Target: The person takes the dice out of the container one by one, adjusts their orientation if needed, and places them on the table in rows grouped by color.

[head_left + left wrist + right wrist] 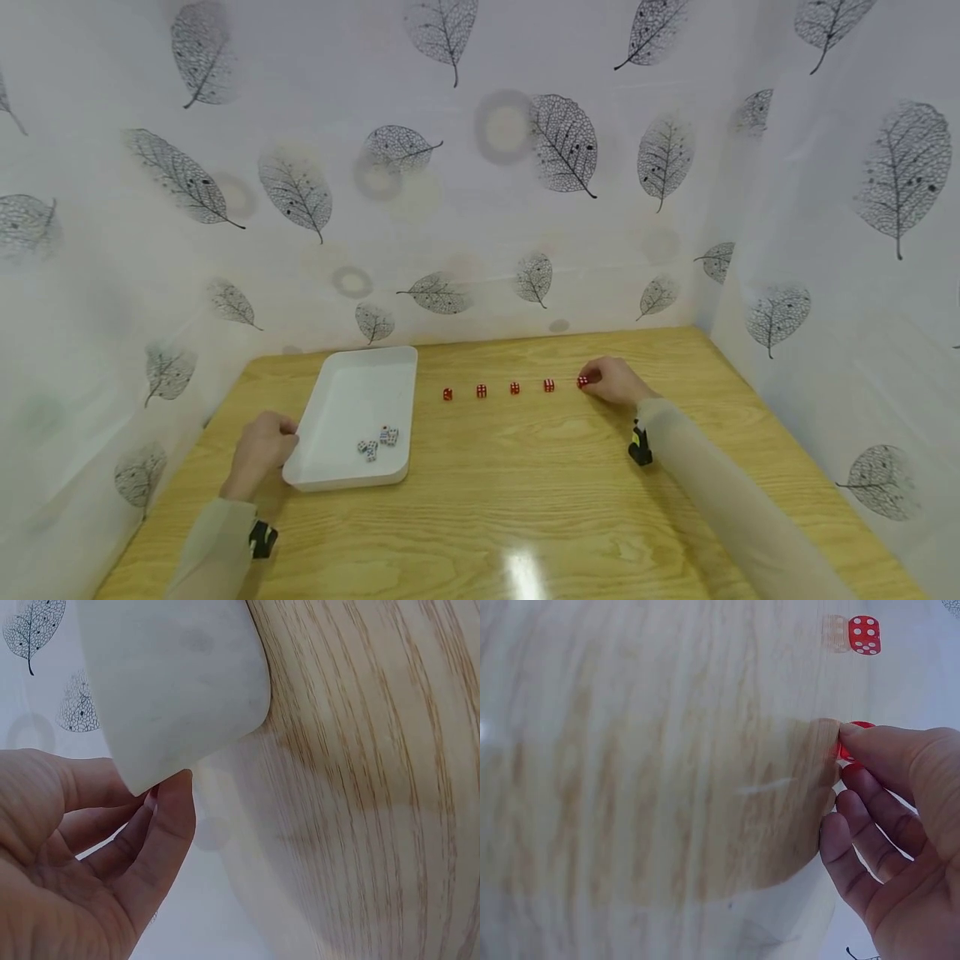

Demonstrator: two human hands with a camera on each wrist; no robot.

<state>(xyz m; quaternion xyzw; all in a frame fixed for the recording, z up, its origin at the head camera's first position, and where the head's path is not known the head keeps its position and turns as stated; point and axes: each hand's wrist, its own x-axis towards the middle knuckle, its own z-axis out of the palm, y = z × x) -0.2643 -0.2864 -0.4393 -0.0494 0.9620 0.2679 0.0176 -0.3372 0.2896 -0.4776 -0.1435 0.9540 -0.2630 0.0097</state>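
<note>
My left hand (262, 450) pinches the near-left corner of a white tray (360, 360) between thumb and fingers; the left wrist view shows the fingers at the tray's rim from below. Several white dice (371, 451) with coloured dots lie loosely grouped in the tray's near right part. To the right, my right hand (615, 382) pinches a red die (582, 382) at the table surface, thumb on one side and fingertips on the other. That die stands at the right end of a row of spaced red dice, the nearest neighbour being a red die (865, 635) with white dots.
The row runs along the wooden table (510, 483), from a red die (447, 394) beside the tray to my right hand. A white leaf-patterned sheet (480, 208) rises behind the table and along both sides.
</note>
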